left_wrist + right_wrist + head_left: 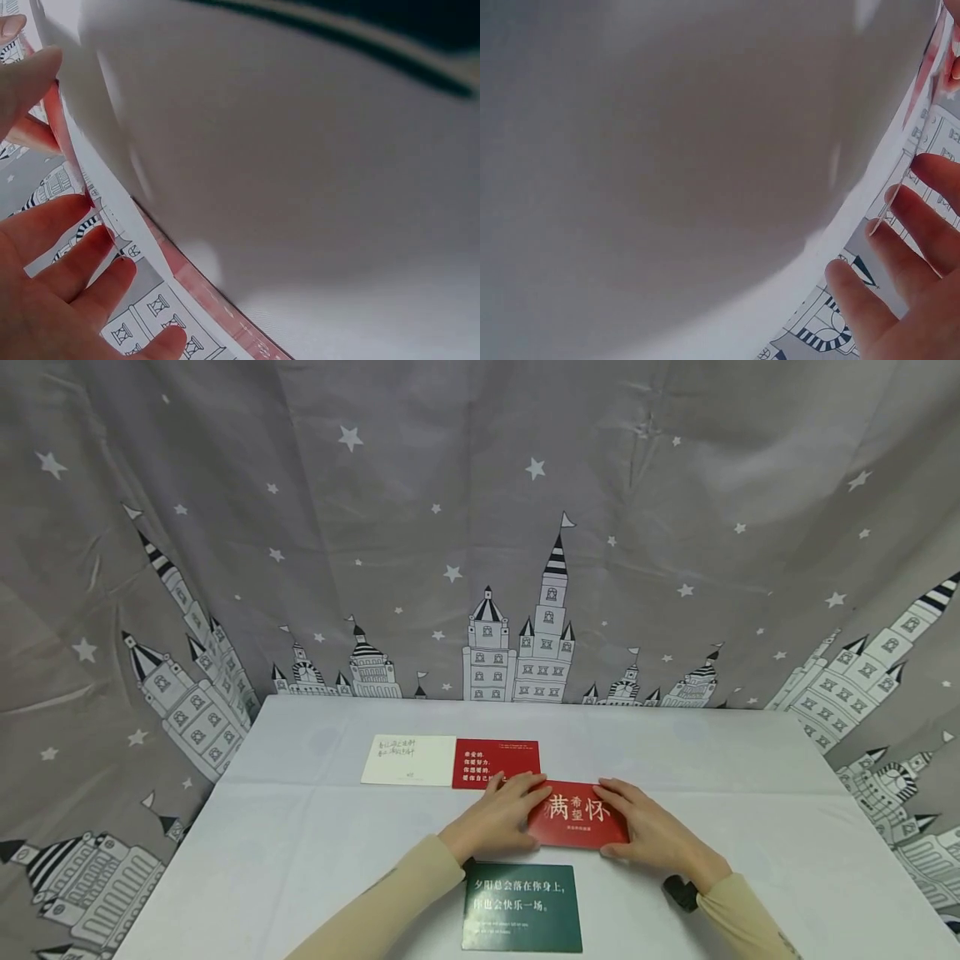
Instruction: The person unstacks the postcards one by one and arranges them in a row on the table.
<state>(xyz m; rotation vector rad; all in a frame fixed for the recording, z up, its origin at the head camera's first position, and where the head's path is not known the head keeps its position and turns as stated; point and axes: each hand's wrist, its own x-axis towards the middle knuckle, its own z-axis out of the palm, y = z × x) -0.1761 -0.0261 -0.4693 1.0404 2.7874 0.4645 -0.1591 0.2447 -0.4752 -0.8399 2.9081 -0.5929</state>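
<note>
A red card (576, 817) with large white characters is held at its two ends, above the white table. My left hand (495, 818) grips its left end, thumb at the near corner and fingers along the far one. At the right end, my right hand (654, 828) holds it the same way. The left wrist view catches the left fingers (64, 274) against the card's thin edge. In the right wrist view, the right fingertips (900, 199) line the edge too. Just behind the left hand lies another red card (495, 758) with smaller white text, partly covered by the fingers.
A cream card (408, 760) with handwriting lies flat, against the left side of the rear red card. Nearer me is a dark green card (521, 910), close to my left wrist. A grey curtain (420, 527) with castles and stars hangs behind the white table (300, 843).
</note>
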